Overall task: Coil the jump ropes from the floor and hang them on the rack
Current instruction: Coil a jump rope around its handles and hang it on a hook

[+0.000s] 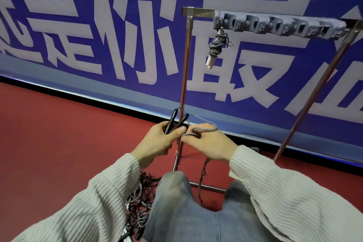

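My left hand (160, 139) grips two black jump-rope handles (172, 121) that point up and away from me. My right hand (212, 144) pinches a loop of the same rope's grey cord (206, 127) right beside the handles. The rest of that cord (202, 179) hangs down between my knees to the floor. A tangled pile of jump ropes (139, 200) lies on the red floor by my left leg. One coiled grey rope with white handles (215, 47) hangs from the leftmost hook of the grey hook strip (279, 25) on the metal rack (185, 68).
The rack's left post rises just behind my hands; its base bar (208, 186) crosses the floor between my knees. A second slanted post (312, 96) stands at the right. A blue banner wall (98, 35) with large white characters closes off the back.
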A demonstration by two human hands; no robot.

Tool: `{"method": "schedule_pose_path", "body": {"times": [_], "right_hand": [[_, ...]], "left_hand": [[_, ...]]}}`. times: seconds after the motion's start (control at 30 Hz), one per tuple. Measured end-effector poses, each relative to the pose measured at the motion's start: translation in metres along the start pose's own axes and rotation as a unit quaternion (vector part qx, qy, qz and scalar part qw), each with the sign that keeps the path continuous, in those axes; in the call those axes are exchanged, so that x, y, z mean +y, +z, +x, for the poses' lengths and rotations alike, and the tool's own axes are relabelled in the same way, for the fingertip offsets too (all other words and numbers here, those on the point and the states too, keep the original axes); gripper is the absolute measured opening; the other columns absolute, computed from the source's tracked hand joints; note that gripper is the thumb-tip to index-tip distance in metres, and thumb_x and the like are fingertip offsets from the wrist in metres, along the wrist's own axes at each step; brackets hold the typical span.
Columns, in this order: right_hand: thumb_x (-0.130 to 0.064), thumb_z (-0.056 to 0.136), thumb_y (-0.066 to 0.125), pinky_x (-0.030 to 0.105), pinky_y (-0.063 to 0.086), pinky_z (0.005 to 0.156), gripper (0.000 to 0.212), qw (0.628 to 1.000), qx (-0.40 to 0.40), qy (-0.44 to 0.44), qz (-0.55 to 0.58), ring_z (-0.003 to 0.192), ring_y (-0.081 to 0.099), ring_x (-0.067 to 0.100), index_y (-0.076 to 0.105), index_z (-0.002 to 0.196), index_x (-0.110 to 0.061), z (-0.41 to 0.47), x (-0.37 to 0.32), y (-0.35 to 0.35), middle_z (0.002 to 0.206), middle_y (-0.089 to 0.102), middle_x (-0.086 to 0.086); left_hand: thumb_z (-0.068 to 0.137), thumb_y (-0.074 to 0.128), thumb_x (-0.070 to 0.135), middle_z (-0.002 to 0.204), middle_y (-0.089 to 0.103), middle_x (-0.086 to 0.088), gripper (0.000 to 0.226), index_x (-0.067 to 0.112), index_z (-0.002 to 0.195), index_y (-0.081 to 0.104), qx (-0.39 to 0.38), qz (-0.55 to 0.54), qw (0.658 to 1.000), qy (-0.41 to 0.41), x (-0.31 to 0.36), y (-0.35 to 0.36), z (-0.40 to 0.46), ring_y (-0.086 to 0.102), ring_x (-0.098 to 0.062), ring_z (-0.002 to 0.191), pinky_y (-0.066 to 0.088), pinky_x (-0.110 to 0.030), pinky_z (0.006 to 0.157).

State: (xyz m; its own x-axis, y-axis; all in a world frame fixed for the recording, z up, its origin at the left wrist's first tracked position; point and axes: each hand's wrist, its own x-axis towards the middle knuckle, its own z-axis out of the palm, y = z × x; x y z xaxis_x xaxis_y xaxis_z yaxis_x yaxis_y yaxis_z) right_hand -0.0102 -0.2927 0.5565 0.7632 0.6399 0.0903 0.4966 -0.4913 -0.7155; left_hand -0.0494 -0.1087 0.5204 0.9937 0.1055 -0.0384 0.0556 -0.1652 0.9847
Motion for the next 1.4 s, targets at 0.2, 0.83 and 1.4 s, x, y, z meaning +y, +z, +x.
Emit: {"method": "schedule_pose_path", "body": {"times": [0.2,0.83,1.4], "right_hand": [[-0.035,0.096,0.062,0.027,0.040,0.062,0.028,0.995,0.044,0.078,0.049,0.057,0.047,0.008,0.063,0.076,-0.016,0.015,0.017,0.002,0.062,0.054,-0.008],[-0.061,0.097,0.049,0.023,0.021,0.044,0.048,0.818,0.026,0.222,0.530,0.049,0.028,0.010,0.078,0.086,-0.024,0.013,0.016,0.030,0.067,0.055,-0.004],[-0.055,0.088,0.072,0.020,0.022,0.034,0.045,0.816,0.177,0.232,0.498,0.035,0.026,0.011,0.060,0.077,-0.013,0.031,0.028,0.022,0.059,0.033,0.004]], "left_hand": [[0.105,0.054,0.031,0.068,0.056,-0.004,0.020,0.014,0.095,0.052,0.018,0.162,0.985,0.053,0.012,0.008,0.002,0.054,-0.024,0.048,0.041,-0.026,0.043],[0.104,0.051,0.043,0.075,0.063,-0.001,0.031,0.013,0.098,0.055,0.091,0.166,0.979,0.072,0.018,0.021,0.007,0.053,-0.020,0.058,0.041,-0.033,0.054],[0.103,0.041,0.055,0.099,0.070,0.000,0.040,0.025,0.127,0.053,0.077,0.412,0.888,0.189,0.001,0.031,-0.007,0.067,-0.035,0.085,0.050,-0.042,0.070]]}}
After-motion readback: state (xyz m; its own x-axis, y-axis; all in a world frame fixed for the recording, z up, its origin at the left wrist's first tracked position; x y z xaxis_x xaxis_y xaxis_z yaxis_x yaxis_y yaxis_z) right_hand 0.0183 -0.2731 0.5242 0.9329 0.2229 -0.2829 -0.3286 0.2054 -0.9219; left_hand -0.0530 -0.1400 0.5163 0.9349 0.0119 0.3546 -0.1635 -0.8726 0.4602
